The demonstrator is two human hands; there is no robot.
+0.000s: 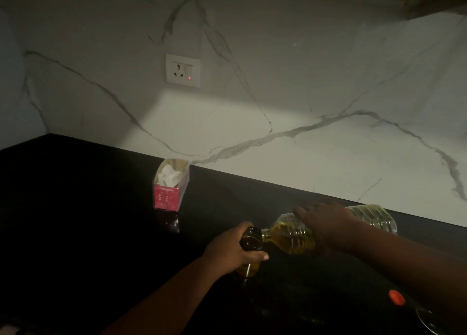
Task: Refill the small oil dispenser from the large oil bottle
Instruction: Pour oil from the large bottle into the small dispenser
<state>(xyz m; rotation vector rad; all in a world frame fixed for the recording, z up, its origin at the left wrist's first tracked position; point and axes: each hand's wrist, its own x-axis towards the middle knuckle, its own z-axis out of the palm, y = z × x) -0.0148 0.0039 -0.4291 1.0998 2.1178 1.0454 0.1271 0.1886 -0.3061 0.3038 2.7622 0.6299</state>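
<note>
Setting: black polished stone counter ran beneath a white marble-veined backsplash, all of it dimly lit.
Nearest, at 5 o'clock: a small round orange plastic cap lay loose on the counter, well apart from both bottles; judged to be the large bottle's own cap.
Left hand: the left hand was curled firmly round the small dark-topped glass oil dispenser, which stood upright near 6 o'clock; yellow oil showed below the fingers.
Right hand: the right hand gripped the large clear ribbed plastic oil bottle from above, fingers wrapped over its middle, the index finger lying straighter toward the neck.
Bottle: it was tipped almost level, base toward 3 o'clock, mouth meeting the dispenser's opening; oil had pooled in its shoulder.
Step judged: pouring, partway through.
Doing it well: keep the mouth touching or just over the opening, raise the base slowly so oil runs thin, and hold the dispenser steady; whether a stream was running could not be told.
Risk: a gulping surge could overflow onto the dark counter, where a spill would be hard to spot.
Farther, at 11 o'clock: a pink cardboard tissue box stood against the backsplash.
Farthest, at 12 o'clock: a white wall socket showed a red light.
</note>
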